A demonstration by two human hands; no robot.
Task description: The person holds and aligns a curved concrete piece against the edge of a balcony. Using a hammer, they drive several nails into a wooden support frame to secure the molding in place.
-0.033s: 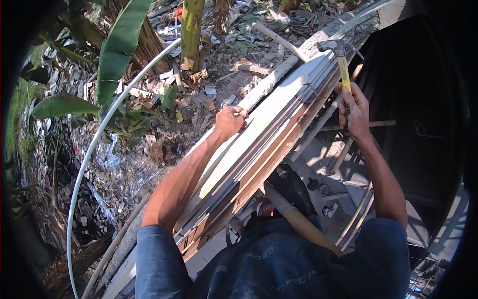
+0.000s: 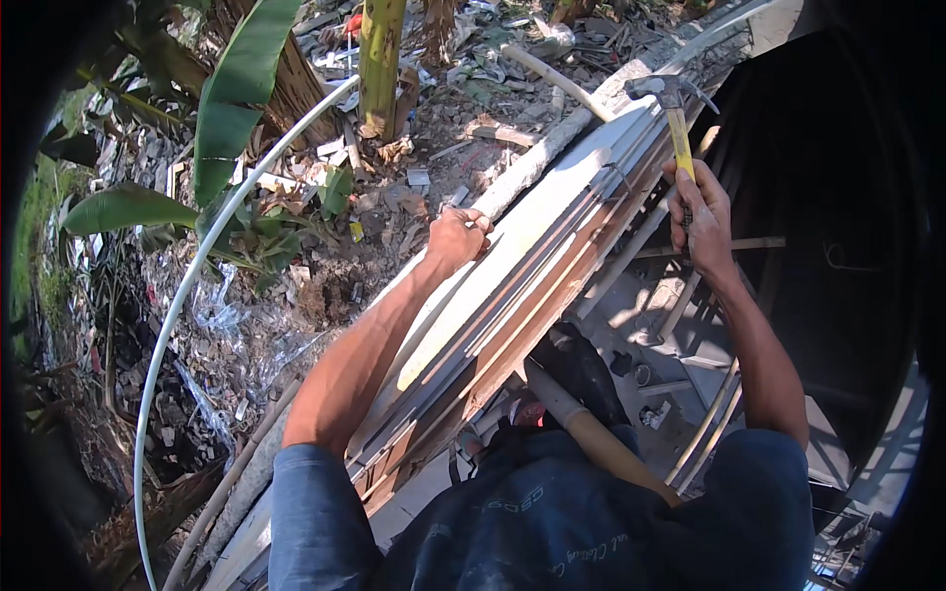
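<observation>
In my right hand [image 2: 704,219] is a claw hammer [image 2: 680,128], gripped round its yellow handle with the metal head up at the far end. The head is over the far end of a long stack of boards and strips [image 2: 512,266], which slants from lower left to upper right. My left hand [image 2: 459,239] is closed at the stack's left edge, beside a rough pale pole [image 2: 527,175]. Its curled fingers hide whatever they hold, if anything. A bent wire-like piece [image 2: 613,179] stands out from the stack between my hands.
Rubble and scraps [image 2: 384,212] cover the ground to the left, near banana stems [image 2: 379,69] and leaves [image 2: 236,89]. A white hose [image 2: 187,281] arcs there. Close to my body a thick pole [image 2: 601,443] slants under the stack. At right is a dark panel [image 2: 828,197].
</observation>
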